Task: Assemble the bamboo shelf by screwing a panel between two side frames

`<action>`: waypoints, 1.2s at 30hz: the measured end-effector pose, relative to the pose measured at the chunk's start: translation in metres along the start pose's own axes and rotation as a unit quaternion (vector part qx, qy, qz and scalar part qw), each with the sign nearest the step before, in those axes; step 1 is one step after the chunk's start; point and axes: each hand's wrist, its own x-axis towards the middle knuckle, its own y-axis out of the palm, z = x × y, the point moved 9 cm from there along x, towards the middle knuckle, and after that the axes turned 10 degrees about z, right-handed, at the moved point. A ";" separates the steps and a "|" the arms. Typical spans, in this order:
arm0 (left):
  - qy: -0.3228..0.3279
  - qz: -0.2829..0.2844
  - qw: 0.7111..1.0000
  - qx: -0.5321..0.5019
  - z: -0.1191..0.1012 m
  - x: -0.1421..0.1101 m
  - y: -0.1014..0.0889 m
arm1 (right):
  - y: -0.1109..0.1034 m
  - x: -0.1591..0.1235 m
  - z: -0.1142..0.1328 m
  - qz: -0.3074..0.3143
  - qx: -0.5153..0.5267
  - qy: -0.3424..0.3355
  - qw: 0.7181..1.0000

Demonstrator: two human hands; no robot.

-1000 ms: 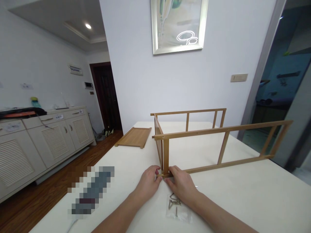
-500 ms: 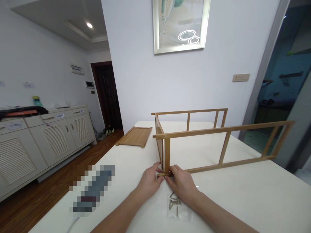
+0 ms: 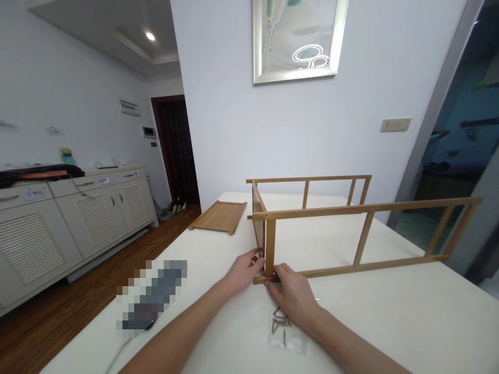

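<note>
A wooden shelf frame lies on its side on a white table, its two ladder-like sides joined at the left end by a wooden panel. My left hand is closed around the panel's lower edge, thumb on the near side; some fingertips are hidden behind the wood. Around the frame's bottom rail, close to the corner, my right hand is wrapped. Just below that hand, a clear plastic bag with several screws rests on the table.
A second wooden panel lies flat on the white table, left of the frame. Nearer the left edge is a pixelated dark object with a white cable. Beyond the table stand a wall and a white cabinet.
My left hand has moved slightly up from the bottom corner onto the panel's edge. My right hand stays at the rail. The view has shifted a little.
</note>
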 end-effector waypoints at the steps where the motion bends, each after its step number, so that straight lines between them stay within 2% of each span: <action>1: 0.003 -0.007 1.000 0.022 -0.002 0.001 0.001 | 0.000 0.000 0.000 -0.001 -0.001 0.001 1.000; 5: -0.013 -0.038 0.990 0.137 -0.007 0.001 0.001 | 0.000 0.000 0.000 -0.001 -0.007 0.002 1.000; 8: 0.000 -0.038 0.985 0.170 -0.013 0.001 0.002 | 0.000 0.000 0.000 0.004 -0.008 0.005 1.000; 15: 0.054 -0.027 0.990 0.129 -0.023 -0.002 0.002 | -0.003 -0.002 0.002 0.009 -0.004 0.014 1.000; 21: 0.038 -0.004 0.993 0.111 -0.015 -0.004 0.007 | -0.006 -0.005 0.003 0.013 -0.004 0.022 1.000; 29: 0.020 -0.019 0.997 0.067 -0.001 -0.001 0.011 | -0.008 -0.006 0.005 0.024 0.004 0.005 1.000; 36: 0.015 -0.028 0.997 0.065 0.001 -0.002 0.011 | -0.008 -0.008 0.006 0.026 0.010 -0.005 1.000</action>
